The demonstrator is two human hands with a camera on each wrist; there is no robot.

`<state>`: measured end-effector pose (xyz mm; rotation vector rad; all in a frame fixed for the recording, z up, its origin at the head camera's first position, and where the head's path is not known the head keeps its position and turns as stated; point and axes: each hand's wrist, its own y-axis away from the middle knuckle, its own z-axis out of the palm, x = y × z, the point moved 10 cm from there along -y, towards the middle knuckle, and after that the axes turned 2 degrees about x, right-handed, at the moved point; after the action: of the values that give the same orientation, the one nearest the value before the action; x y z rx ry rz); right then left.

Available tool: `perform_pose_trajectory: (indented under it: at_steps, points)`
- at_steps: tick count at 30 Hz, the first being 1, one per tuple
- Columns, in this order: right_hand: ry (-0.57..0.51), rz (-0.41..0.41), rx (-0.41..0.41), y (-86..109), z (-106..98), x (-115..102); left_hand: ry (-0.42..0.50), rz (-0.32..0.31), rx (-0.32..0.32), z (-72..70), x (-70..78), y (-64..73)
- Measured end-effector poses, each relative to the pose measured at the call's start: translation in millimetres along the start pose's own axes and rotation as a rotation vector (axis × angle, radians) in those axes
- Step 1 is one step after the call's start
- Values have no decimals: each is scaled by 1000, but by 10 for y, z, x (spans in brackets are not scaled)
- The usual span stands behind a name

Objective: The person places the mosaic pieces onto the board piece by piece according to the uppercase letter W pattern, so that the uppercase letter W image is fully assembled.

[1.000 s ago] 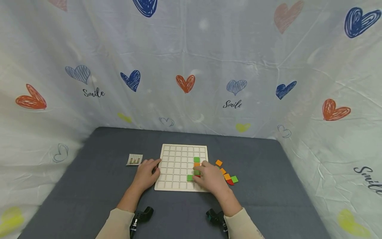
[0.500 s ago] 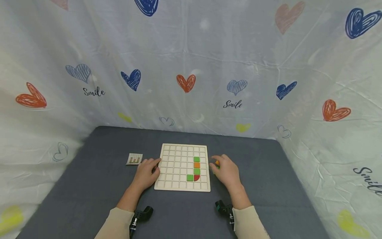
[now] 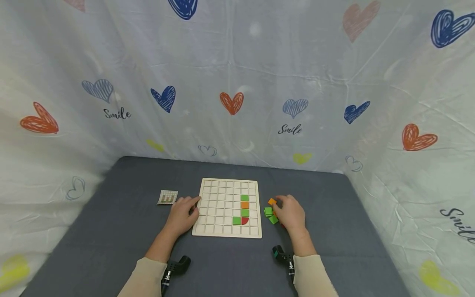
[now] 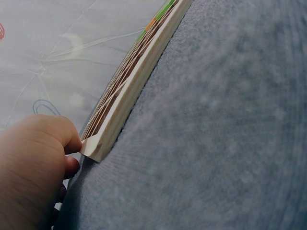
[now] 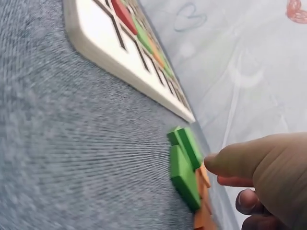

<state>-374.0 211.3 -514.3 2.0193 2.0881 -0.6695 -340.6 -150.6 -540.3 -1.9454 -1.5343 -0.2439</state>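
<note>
A pale wooden grid board [image 3: 219, 206] lies on the table. In its right part sit three green square tiles, one orange square tile [image 3: 245, 205] and one red rounded tile [image 3: 245, 221]. My left hand [image 3: 182, 218] touches the board's left edge with its fingertips, as the left wrist view also shows. To the right of the board my right hand [image 3: 291, 212] hovers over a small pile of loose pieces, fingers bent and apart. Green tiles [image 5: 184, 177] and orange tiles [image 5: 204, 206] lie just beneath its fingertips; the hand hides part of the pile.
A small printed card [image 3: 168, 197] with a grid picture lies left of the board, near the left hand. The dark grey table [image 3: 226, 264] stretches around it all. Behind stands a white curtain [image 3: 200, 62] printed with hearts.
My right hand has left the board's tiles and moved right to the loose pile, uncovering the red rounded tile and the green ones on the board. The left hand stays in place.
</note>
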Motion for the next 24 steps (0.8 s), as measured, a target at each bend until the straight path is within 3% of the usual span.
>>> perform_pose_trajectory:
  at_steps: [9,24]
  points:
    - [5,46,5,10,57,82,5,-4,-4,2,20,-8]
    - [-11,-6,44,-5,-81,-78,-2,3,-2,-2,8,-3]
